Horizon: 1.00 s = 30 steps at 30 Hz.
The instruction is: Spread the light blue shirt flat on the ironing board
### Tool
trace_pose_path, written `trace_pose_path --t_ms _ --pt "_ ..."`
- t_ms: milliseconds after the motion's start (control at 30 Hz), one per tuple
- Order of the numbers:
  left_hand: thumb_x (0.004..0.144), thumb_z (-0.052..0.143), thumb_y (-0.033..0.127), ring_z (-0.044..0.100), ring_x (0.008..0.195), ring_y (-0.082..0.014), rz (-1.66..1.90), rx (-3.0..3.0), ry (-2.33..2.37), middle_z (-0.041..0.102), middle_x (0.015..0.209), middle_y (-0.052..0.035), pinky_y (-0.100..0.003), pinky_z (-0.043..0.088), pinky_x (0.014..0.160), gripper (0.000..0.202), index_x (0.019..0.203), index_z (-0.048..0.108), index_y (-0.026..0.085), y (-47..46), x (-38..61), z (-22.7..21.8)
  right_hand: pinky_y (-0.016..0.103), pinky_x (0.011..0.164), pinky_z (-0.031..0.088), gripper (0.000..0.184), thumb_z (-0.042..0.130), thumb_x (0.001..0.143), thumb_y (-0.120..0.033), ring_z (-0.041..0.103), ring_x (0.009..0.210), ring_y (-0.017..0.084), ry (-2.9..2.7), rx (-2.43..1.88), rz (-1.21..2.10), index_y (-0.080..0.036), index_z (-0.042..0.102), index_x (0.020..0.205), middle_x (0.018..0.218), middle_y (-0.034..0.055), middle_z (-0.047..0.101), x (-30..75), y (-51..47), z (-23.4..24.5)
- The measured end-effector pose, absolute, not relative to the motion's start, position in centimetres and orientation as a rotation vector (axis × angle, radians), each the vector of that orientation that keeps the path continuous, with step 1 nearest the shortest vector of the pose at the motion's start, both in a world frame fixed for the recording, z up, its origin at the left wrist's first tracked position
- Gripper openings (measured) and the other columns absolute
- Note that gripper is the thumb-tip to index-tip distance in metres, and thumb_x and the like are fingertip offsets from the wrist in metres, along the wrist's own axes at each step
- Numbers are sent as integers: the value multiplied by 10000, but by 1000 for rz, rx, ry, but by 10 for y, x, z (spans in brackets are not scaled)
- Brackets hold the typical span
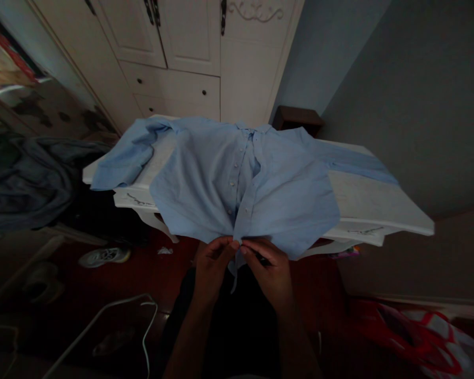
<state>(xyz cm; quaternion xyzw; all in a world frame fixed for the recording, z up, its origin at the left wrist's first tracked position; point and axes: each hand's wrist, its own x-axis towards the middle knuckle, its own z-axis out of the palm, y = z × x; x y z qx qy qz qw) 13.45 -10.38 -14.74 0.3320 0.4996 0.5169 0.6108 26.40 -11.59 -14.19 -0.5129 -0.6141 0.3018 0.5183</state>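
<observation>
A light blue button-up shirt (199, 173) lies spread face up over a white table, its collar at the far edge and a sleeve out to each side. Its front is mostly unbuttoned, with small white buttons down the left strip. At the lower end of the front, beyond the table's near edge, my left hand (215, 260) pinches the cloth between thumb and fingers. My right hand (268, 263) pinches the placket right beside it, fingertips almost touching. A small pale button shows between the fingertips. Below them hangs a narrow end of the hem.
The white table (379, 202) has drawers along its front. Behind it stands a white wardrobe (189, 37). Dark clothing (31, 179) is heaped at left. On the red floor are a shoe (105, 257), a white cable (114, 302) and a red-and-white bag (430, 337).
</observation>
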Motion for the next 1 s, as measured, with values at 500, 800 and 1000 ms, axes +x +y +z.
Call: trace_pose_path --t_ms 500,800,1000 --pt "769 703 414 555 618 -101 1189 851 1155 634 689 -11 -177 424 534 256 850 692 172 -107 135 -151 298 754 532 124 609 892 -226 674 831 167 -1680 -1365 700 -210 722 941 911 36 728 275 -112 -132" --pt "758 714 415 540 609 -87 1184 828 1149 686 818 -27 -178 407 538 272 864 702 165 -107 135 -151 296 727 577 130 641 863 -232 700 788 163 -1510 -1276 799 -240 756 923 897 30 745 270 -115 -134" --pt "768 701 427 543 617 -111 1169 923 1212 653 725 -15 -195 401 541 266 858 707 176 -107 132 -149 274 648 568 137 643 852 -256 691 720 162 -1542 -1335 884 -230 767 903 836 40 745 274 -110 -131"
